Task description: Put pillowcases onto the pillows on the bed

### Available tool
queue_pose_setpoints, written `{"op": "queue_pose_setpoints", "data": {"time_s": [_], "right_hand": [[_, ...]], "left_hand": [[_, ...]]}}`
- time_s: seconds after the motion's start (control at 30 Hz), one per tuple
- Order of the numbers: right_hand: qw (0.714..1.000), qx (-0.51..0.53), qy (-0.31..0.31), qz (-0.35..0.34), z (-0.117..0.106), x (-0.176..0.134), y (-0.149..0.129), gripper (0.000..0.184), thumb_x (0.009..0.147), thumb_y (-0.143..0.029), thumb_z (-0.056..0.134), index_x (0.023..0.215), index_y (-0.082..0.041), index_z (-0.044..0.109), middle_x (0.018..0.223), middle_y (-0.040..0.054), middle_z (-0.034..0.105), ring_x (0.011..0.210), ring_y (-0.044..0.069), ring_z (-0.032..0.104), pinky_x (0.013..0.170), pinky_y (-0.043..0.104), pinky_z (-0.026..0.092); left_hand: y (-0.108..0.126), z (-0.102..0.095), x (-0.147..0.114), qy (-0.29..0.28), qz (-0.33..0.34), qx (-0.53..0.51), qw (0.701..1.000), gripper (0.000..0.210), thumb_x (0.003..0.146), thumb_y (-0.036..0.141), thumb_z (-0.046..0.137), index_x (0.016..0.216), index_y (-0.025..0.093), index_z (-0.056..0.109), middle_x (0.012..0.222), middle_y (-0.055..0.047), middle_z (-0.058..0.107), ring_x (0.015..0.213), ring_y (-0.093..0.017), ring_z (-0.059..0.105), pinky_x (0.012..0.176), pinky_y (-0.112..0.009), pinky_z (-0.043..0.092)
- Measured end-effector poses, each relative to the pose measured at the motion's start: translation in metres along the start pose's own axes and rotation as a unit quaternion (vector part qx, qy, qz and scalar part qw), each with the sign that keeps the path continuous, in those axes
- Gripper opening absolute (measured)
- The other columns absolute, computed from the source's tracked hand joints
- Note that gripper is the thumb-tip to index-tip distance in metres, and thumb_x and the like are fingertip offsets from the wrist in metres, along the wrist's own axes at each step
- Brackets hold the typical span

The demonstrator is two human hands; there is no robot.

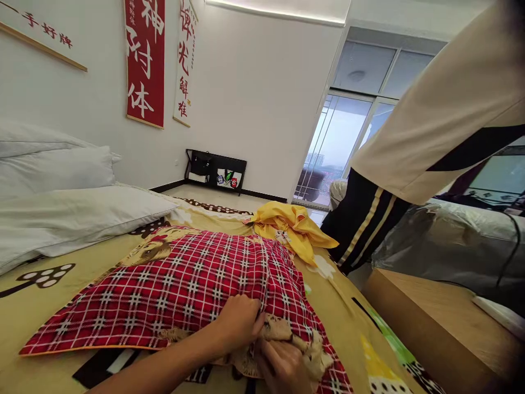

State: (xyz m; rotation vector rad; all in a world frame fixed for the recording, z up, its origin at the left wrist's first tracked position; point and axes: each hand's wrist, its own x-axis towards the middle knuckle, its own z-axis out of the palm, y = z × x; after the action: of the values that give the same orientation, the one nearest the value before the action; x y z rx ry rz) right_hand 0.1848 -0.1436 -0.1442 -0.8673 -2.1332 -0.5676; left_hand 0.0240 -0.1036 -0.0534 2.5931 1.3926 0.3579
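A pillow in a red plaid pillowcase (192, 279) lies in front of me on the bed, with a printed tan animal figure at its far left corner. My left hand (241, 320) is closed on the near right part of the pillowcase, fingers pinching the cloth. Just to its right and nearer to me, my right hand (285, 364) is also closed on the cloth at the near edge. Bunched tan printed fabric (279, 328) shows around both hands. Some fingertips are hidden in the folds.
A crumpled yellow cloth (291, 224) lies beyond the pillow. White pillows (74, 213) are at the left on the yellow bed sheet (49, 312). At the right, a person in beige and black clothing (430, 120) stands close, near a wooden box-like piece (447, 317). A low black rack (215, 169) stands by the wall.
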Motion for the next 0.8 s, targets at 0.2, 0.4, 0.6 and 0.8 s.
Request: {"op": "queue_pose_setpoints", "data": {"time_s": [0.2, 0.4, 0.6, 0.8], "right_hand": [[1.0, -0.007, -0.009, -0.01, 0.002, 0.007, -0.004, 0.029, 0.096, -0.016, 0.036, 0.069, -0.021, 0.045, 0.054, -0.0041, 0.053, 0.046, 0.01, 0.05, 0.052, 0.027, 0.026], [0.998, -0.03, -0.048, -0.025, 0.008, 0.003, -0.005, 0.028, 0.095, -0.011, 0.035, 0.071, -0.021, 0.046, 0.056, -0.0034, 0.055, 0.046, 0.012, 0.051, 0.052, 0.029, 0.025], [0.997, -0.054, -0.048, -0.02, 0.006, -0.002, -0.003, 0.026, 0.093, -0.01, 0.034, 0.072, -0.021, 0.044, 0.055, -0.0033, 0.054, 0.046, 0.012, 0.052, 0.051, 0.029, 0.025], [0.995, -0.094, -0.038, -0.009, 0.007, -0.004, -0.007, 0.027, 0.094, -0.011, 0.031, 0.073, -0.022, 0.043, 0.053, -0.0032, 0.054, 0.044, 0.014, 0.051, 0.052, 0.03, 0.023]], "left_hand": [[-0.002, 0.007, -0.01, -0.009, 0.01, 0.014, 1.0, 0.027, 0.09, 0.03, 0.039, 0.093, 0.015, 0.061, 0.089, -0.01, 0.07, 0.083, -0.031, 0.067, 0.07, -0.042, 0.053], [-0.001, 0.009, -0.016, -0.07, 0.012, 0.069, 0.995, 0.03, 0.091, 0.022, 0.038, 0.098, 0.011, 0.065, 0.094, -0.015, 0.071, 0.087, -0.032, 0.068, 0.074, -0.045, 0.055], [-0.001, 0.015, -0.024, -0.123, -0.043, 0.029, 0.991, 0.031, 0.087, 0.02, 0.043, 0.103, 0.009, 0.067, 0.103, -0.019, 0.069, 0.101, -0.035, 0.065, 0.086, -0.046, 0.051], [-0.007, 0.04, -0.032, -0.108, -0.119, -0.069, 0.985, 0.026, 0.082, 0.02, 0.046, 0.094, 0.014, 0.068, 0.1, -0.014, 0.069, 0.094, -0.028, 0.066, 0.077, -0.035, 0.05]]}}
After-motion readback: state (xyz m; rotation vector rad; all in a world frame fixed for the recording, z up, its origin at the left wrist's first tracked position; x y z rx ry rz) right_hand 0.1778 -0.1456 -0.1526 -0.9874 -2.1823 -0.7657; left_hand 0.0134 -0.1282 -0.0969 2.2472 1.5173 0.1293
